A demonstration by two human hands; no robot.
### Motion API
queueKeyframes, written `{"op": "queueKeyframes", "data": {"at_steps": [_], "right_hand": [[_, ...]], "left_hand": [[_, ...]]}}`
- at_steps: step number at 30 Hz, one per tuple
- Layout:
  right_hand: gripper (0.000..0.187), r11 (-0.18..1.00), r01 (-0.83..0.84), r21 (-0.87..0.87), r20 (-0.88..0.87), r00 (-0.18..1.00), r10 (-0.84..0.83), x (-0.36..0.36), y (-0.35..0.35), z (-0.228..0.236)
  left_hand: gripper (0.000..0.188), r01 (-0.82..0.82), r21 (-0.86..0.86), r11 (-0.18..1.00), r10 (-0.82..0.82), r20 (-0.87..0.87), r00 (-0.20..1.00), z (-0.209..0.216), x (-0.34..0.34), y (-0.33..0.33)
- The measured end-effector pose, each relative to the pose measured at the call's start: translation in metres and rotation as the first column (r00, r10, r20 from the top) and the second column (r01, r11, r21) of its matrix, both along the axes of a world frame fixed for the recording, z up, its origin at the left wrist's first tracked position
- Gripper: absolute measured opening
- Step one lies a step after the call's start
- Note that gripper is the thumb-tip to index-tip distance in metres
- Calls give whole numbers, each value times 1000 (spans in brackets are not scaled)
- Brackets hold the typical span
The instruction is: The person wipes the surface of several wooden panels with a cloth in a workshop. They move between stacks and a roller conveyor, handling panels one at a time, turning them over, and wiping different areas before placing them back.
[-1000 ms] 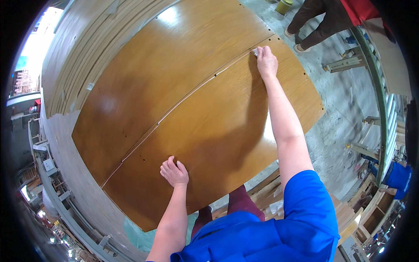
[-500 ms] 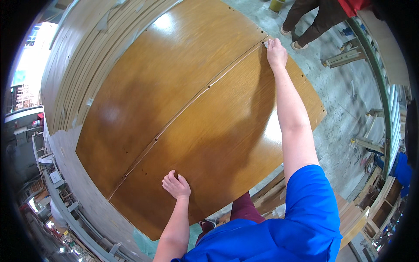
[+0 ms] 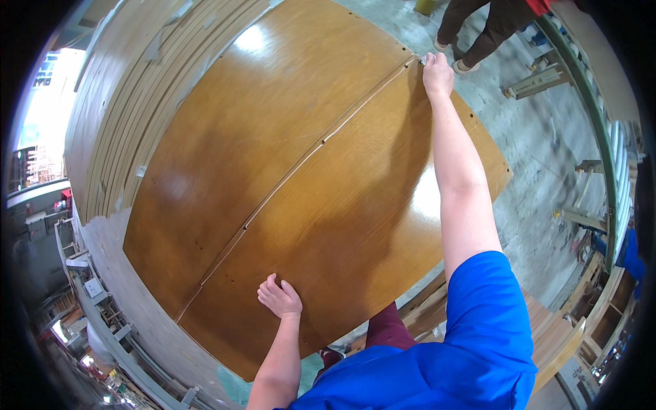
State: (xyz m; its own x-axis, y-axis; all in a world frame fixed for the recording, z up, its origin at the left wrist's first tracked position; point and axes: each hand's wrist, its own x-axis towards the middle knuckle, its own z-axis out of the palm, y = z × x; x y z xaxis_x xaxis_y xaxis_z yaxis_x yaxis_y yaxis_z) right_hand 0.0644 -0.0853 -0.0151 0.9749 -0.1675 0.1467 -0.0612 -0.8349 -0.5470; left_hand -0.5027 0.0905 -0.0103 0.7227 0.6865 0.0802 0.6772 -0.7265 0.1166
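Note:
A large glossy brown wooden panel (image 3: 328,198) lies before me. A thin pale line (image 3: 287,179) runs diagonally along a seam in it, with small dark holes beside it. My right hand (image 3: 439,76) is stretched out to the panel's far edge, at the upper end of the line. Its fingers are pinched together on a small white wad (image 3: 423,60), mostly hidden by them. My left hand (image 3: 280,297) is low over the near part of the panel, fingers loosely bent and apart, holding nothing. Whether it touches the surface I cannot tell.
Stacked pale boards (image 3: 143,102) stand along the panel's left side. Beyond the far edge, a person in dark trousers (image 3: 482,27) stands on the grey floor (image 3: 526,150). Timber supports (image 3: 540,82) and a green rail (image 3: 593,102) are at the right.
My right hand has slid a little outward with the white wad, from the line's upper end to the panel's edge. My left hand has kept its loose pose; the view has shifted slightly.

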Motion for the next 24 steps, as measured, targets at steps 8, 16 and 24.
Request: {"op": "queueKeyframes", "data": {"at_steps": [8, 16, 24], "right_hand": [[35, 999, -22, -29, -62, 998, 20, -1, -8, 0], [33, 1000, 5, -17, -28, 1000, -5, -13, -25, -4], [30, 997, 82, -12, 7, 997, -82, -50, -86, -4]], "left_hand": [[31, -36, -32, 999, 35, -34, 999, 0, 0, -1], [32, -18, 12, 1000, 19, -36, 999, -2, 0, -1], [33, -48, 5, 999, 49, -43, 998, -1, 2, -5]]}}
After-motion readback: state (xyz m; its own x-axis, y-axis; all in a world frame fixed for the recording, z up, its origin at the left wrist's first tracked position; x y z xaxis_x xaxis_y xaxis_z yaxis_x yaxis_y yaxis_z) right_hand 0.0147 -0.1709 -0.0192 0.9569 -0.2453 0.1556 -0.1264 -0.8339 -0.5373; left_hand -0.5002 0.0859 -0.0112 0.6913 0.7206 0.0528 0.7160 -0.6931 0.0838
